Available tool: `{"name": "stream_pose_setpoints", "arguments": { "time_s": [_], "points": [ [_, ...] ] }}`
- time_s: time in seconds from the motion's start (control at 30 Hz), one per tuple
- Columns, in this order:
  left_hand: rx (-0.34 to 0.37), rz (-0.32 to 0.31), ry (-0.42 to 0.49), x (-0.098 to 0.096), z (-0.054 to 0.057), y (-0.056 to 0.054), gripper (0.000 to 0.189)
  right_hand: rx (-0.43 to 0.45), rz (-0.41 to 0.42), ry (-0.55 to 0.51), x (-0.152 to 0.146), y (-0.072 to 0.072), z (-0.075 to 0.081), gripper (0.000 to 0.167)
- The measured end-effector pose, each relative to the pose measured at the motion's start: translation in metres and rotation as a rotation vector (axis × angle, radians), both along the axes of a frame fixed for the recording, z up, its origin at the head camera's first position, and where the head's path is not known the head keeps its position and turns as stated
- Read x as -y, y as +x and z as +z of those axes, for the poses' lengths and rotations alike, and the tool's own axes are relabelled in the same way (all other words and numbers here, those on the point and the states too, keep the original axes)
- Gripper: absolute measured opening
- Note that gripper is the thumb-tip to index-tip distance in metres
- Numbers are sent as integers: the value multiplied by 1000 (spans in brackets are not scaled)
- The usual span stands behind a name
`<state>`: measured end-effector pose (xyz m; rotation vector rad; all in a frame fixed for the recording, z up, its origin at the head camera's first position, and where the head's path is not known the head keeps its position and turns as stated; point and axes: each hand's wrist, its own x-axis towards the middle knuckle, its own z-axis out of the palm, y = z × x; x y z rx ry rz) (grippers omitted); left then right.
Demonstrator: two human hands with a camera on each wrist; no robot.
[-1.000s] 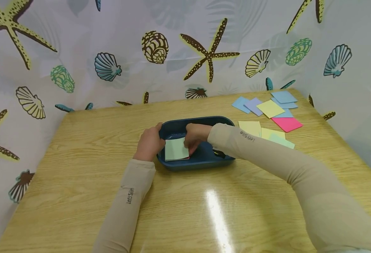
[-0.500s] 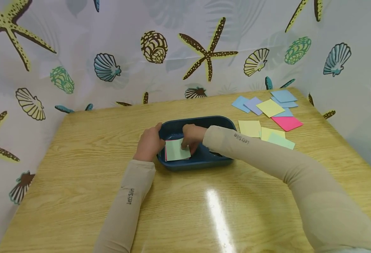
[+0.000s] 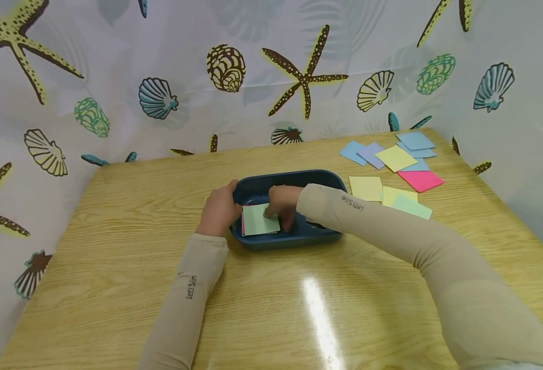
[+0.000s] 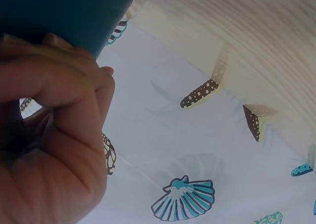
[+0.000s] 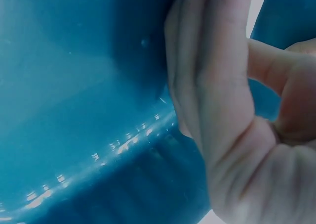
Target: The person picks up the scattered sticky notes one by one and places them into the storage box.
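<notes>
A dark blue oblong bin (image 3: 299,240) stands on the wooden table. My left hand (image 3: 218,211) grips its left end, fingers curled over the rim, which the left wrist view shows from close by. Inside, at the left end, lies a small stack of sticky notes (image 3: 255,221), pale green on top with a pink edge showing beneath. My right hand (image 3: 282,201) reaches down into the bin beside this stack. One digit touches the top note's right part, while the other fingers point down to its right. Those fingers (image 5: 222,85) look fairly straight in the right wrist view.
Right of the bin lie yellow sticky notes (image 3: 365,188) and a pale green one (image 3: 412,206), partly behind my right sleeve. Farther back are blue notes (image 3: 416,140), a purple one (image 3: 370,154) and a pink one (image 3: 420,180). A patterned curtain (image 3: 183,46) borders the table.
My right hand has loosened from the stack's right edge, its fingers now spread apart from the notes. The stack has shifted slightly right. The left hand has stayed on the rim.
</notes>
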<state>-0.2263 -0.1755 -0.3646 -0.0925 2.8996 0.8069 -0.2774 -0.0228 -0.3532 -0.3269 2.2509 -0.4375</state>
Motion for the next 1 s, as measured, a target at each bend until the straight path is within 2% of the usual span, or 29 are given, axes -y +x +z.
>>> {"name": "stream_pose_setpoints", "arguments": {
  "time_s": [0.3,0.5,0.63,0.77,0.83,1.0],
  "points": [
    [-18,-21,-4,-1,-1,1,65,32,-2,-4,-1,-2,-3,34],
    [-24,-24,-6,0,-2,0,65,13,26,25,1,-3,-4,36],
    [-19,-25,4,0,-1,0,66,-19,32,8,-4,-2,3,38],
    [-18,-26,5,-1,-1,1,66,-38,29,-84,-15,-1,16,40],
    [-15,-21,6,-1,0,1,66,-51,37,-163,-22,-2,22,40],
    [-12,-15,17,0,0,2,66,-164,53,-492,-45,-12,32,31]
  ]
}}
